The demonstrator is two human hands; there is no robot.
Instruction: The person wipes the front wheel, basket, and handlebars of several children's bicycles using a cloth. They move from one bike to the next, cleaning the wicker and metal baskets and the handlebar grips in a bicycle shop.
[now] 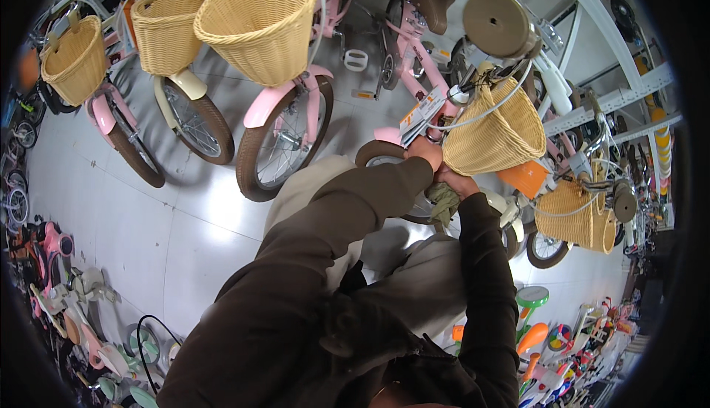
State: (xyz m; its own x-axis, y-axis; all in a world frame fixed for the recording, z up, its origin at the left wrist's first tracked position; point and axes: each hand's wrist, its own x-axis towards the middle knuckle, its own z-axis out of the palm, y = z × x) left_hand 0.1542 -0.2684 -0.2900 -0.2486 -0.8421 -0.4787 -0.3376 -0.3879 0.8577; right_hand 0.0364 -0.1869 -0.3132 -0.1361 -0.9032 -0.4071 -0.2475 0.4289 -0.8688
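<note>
A pink child's bicycle (pixel 414 57) with a wicker basket (pixel 492 134) on its handlebar stands in front of me. My left hand (pixel 424 152) reaches in under the left side of the basket, at the front of the frame above the front wheel. Its fingers are mostly hidden. Beside it, just below the basket, my right hand (pixel 458 182) is closed on a crumpled olive-green cloth (pixel 443 202), which hangs down by the front wheel (pixel 382 154). Printed cards (pixel 423 112) hang from the handlebar near my left hand. The round brown saddle-like top (pixel 497 24) rises beyond the basket.
Bicycles with wicker baskets (pixel 259 24) stand in a row at the far left; another basket (pixel 575 212) is close on my right. A white metal rack (pixel 614 101) runs along the right. Children's ride-on toys (pixel 85 319) crowd the near left, with more near right.
</note>
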